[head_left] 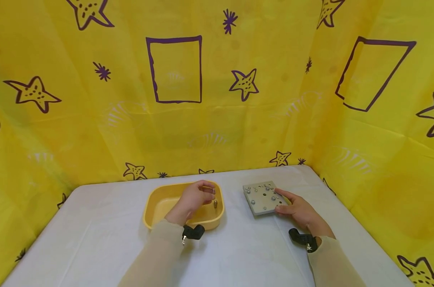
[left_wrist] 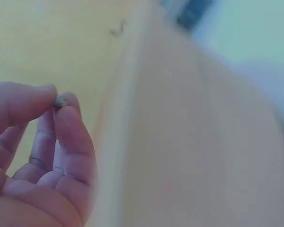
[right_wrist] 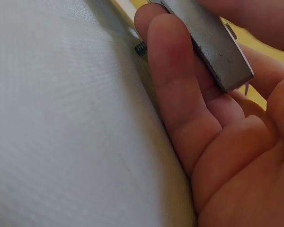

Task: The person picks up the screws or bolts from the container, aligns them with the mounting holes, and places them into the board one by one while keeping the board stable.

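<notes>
Over the right part of a yellow tray, my left hand pinches a small metal piece between thumb and fingertips. Only its end shows in the left wrist view, so its exact kind is hard to tell. Below those fingers, a small brass-coloured fastener is visible in the tray. To the right, my right hand grips the edge of a grey metal plate, thumb on top and fingers beneath. Several screw heads and holes dot its upper face. Under the plate, a dark threaded screw end sticks out beside my finger.
The tray and plate are on a white-covered table, a gap between them. Yellow patterned cloth hangs behind the table and along both sides. A small dark curved thing lies blurred in the tray.
</notes>
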Demonstrator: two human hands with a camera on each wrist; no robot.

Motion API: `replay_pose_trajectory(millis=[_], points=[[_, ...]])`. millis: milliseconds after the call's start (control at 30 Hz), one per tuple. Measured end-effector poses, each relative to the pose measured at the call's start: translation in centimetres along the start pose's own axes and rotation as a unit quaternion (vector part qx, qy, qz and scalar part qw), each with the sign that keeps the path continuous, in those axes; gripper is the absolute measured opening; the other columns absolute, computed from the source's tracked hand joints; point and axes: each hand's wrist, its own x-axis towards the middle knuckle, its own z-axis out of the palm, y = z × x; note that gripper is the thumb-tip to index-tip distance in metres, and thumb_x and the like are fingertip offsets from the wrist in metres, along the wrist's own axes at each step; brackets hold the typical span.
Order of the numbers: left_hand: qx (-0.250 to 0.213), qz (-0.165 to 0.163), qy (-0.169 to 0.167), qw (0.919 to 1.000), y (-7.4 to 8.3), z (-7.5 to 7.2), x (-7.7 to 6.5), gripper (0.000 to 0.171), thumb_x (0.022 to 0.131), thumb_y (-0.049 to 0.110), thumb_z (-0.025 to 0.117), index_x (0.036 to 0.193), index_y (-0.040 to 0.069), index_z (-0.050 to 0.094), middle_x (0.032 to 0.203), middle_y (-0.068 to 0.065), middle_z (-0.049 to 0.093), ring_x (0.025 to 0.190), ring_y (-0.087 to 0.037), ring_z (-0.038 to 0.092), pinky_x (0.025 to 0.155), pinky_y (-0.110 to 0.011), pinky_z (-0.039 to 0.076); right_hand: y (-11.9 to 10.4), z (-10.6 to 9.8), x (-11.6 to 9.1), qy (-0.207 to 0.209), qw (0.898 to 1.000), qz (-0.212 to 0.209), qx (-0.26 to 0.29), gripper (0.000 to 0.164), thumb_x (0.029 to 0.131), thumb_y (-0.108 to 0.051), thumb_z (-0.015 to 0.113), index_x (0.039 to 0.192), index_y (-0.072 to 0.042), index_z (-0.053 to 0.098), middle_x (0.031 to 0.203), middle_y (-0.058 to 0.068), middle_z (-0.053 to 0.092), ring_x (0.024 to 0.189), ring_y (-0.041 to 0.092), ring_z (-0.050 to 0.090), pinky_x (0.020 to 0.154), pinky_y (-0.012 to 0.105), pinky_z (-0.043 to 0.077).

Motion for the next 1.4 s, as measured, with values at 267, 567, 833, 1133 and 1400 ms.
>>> replay_pose_trajectory(millis=[267,567,833,1133,1400], points=[[-0.089,0.028,-0.033,0.9951,2.3,5.1,0.5,0.022,0.090,-0.007,0.068,0.111,-0.001,0.068,0.105,-0.017,0.064,0.097,-0.035,0.066,0.082,-0.036,0.056,-0.1,0.1,-0.4,-0.026,0.996,0.001,0.084,0.076,0.086,0.002,0.073,0.153,-0.019,0.043,0.158,0.015,0.023,0.118,0.034,0.049,0.087,0.034,0.053],[0.006,0.074,-0.057,0.9956,2.0,12.3,1.9,0.018,0.086,0.002,0.075,0.102,0.010,0.074,0.093,0.002,0.068,0.082,-0.025,0.063,0.065,-0.032,0.053,0.1,-0.5,-0.3,-0.041,0.996,-0.009,0.079,0.078,0.086,-0.001,0.076,0.154,-0.014,0.040,0.151,0.024,0.029,0.107,0.032,0.056,0.084,0.034,0.054],[0.156,0.171,-0.018,0.9727,1.4,16.8,3.3,0.017,0.085,0.000,0.074,0.097,0.012,0.076,0.085,0.012,0.066,0.081,-0.005,0.060,0.074,-0.024,0.050,0.5,-0.7,-0.1,-0.044,0.996,-0.029,0.074,0.077,0.085,-0.002,0.077,0.153,-0.011,0.041,0.143,0.024,0.040,0.095,0.030,0.062,0.082,0.034,0.055],[0.250,0.214,-0.008,0.9443,0.6,18.7,3.6,0.016,0.081,0.000,0.076,0.088,0.014,0.072,0.080,0.013,0.064,0.080,-0.004,0.057,0.077,-0.020,0.047,1.0,-0.7,0.0,-0.045,0.996,-0.045,0.054,0.077,0.084,-0.002,0.077,0.152,-0.008,0.042,0.153,0.021,0.033,0.095,0.029,0.063,0.082,0.033,0.055],[0.271,0.227,0.004,0.9354,0.2,18.9,3.6,0.015,0.083,0.001,0.074,0.089,0.014,0.072,0.084,0.011,0.068,0.087,-0.005,0.061,0.084,-0.021,0.047,1.0,-0.6,0.2,-0.043,0.997,-0.053,0.046,0.076,0.084,-0.003,0.077,0.151,-0.007,0.042,0.149,0.022,0.037,0.093,0.028,0.063,0.082,0.033,0.055]])
